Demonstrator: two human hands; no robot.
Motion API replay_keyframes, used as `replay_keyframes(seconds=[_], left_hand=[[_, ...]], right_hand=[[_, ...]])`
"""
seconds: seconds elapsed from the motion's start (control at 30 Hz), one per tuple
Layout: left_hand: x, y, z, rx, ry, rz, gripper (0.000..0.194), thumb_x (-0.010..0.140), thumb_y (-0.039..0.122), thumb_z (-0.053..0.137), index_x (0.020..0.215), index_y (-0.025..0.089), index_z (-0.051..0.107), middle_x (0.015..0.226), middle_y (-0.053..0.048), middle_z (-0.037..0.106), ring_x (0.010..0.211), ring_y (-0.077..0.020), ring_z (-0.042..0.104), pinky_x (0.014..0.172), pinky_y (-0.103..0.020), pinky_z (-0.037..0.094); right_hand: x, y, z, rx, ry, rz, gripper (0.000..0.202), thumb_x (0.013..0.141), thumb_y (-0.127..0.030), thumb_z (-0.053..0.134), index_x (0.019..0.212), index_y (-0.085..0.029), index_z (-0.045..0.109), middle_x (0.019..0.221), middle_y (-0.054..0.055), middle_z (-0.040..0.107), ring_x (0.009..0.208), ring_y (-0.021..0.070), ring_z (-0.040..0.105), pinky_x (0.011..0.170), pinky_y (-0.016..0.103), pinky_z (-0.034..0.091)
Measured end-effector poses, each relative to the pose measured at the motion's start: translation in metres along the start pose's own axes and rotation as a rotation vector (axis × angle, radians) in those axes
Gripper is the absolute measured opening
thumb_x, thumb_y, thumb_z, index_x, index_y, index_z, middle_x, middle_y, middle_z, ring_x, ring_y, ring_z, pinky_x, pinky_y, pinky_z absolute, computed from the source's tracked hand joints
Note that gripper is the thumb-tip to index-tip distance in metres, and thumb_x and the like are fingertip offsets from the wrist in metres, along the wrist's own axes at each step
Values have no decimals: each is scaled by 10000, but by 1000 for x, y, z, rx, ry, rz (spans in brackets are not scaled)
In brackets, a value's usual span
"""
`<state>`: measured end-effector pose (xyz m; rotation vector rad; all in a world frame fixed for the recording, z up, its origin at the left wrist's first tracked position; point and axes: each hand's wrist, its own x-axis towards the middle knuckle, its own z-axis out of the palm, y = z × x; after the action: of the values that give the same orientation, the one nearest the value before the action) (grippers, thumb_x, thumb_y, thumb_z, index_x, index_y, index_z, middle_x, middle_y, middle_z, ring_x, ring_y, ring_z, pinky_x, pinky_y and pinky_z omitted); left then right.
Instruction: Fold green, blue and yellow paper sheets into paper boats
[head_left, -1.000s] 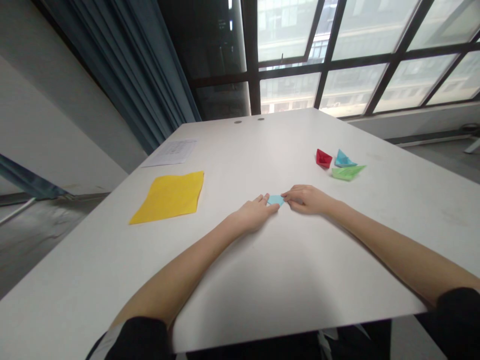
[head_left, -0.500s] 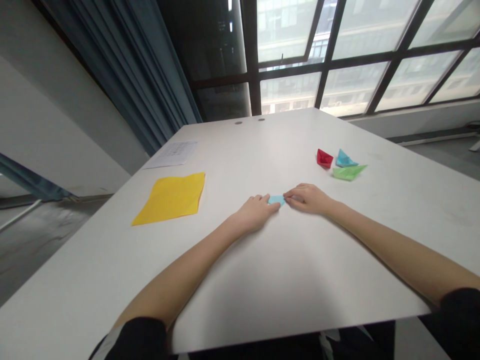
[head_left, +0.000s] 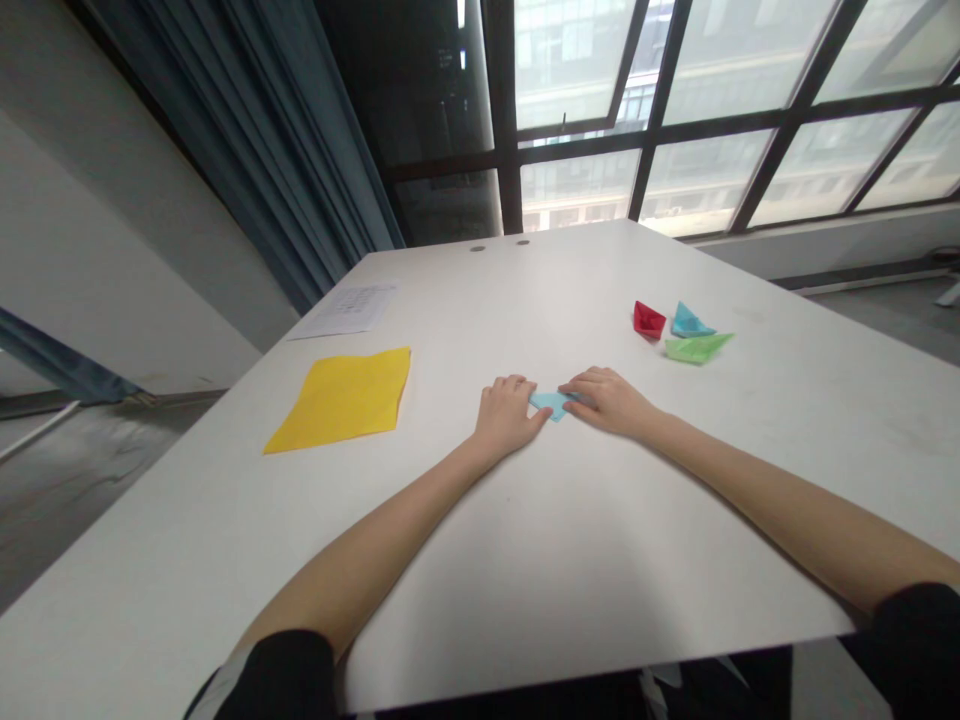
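A small piece of light blue folded paper (head_left: 553, 403) lies on the white table between my hands, its lower edge coming to a point toward me. My left hand (head_left: 511, 414) holds its left end, the thumb along the near side and the fingers at the far side. At the other end, my right hand (head_left: 606, 401) pinches the paper, with the fingertips resting over it. Fingers cover both ends, so the whole folded shape is partly hidden.
Three folded paper boats stand at the right: red (head_left: 649, 320), blue (head_left: 691, 320) and green (head_left: 699, 348). Yellow paper sheets (head_left: 341, 398) lie at the left, with a printed white sheet (head_left: 349, 309) behind them. The white table (head_left: 555, 560) ends close to my body.
More of the light blue paper shows now, with a point facing me. My left hand has turned more upright and shifted slightly left; my right fingers have moved a little left over the paper.
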<state>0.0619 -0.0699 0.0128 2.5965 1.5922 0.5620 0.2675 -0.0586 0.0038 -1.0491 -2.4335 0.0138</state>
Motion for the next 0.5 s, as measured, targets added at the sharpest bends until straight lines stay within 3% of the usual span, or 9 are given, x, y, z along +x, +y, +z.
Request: replay_keyframes(seconds=[0.17, 0.3, 0.43, 0.5], left_hand=[[0, -4, 2, -102, -4, -27, 347, 743, 455, 532, 974, 195, 551, 1092, -75, 530, 1038, -247, 453, 879, -415, 355], [3, -5, 4, -350, 40, -18, 286, 690, 328, 603, 920, 189, 505, 953, -41, 561, 925, -194, 511, 824, -348, 405], [6, -3, 8, -679, 190, -80, 370, 693, 192, 572, 1018, 191, 395, 976, -37, 537, 802, -124, 548, 674, -255, 445], [6, -1, 9, -735, 269, -121, 296, 702, 192, 565, 956, 187, 414, 997, -50, 526, 810, -123, 550, 639, -241, 445]], right_hand=[[0, 2, 0, 32, -9, 13, 284, 797, -345, 504, 1002, -183, 617, 971, 90, 644, 926, 224, 542, 823, 385, 400], [0, 2, 1, 145, 33, 55, 228, 756, -327, 552, 927, -184, 602, 875, 67, 646, 879, 213, 543, 794, 368, 419], [2, 1, 2, 271, 161, 197, 164, 748, -349, 562, 810, -198, 583, 777, 36, 639, 771, 179, 564, 690, 311, 440], [4, -1, 1, 311, 228, 277, 179, 741, -373, 571, 769, -197, 578, 728, 23, 636, 701, 161, 568, 630, 288, 433]])
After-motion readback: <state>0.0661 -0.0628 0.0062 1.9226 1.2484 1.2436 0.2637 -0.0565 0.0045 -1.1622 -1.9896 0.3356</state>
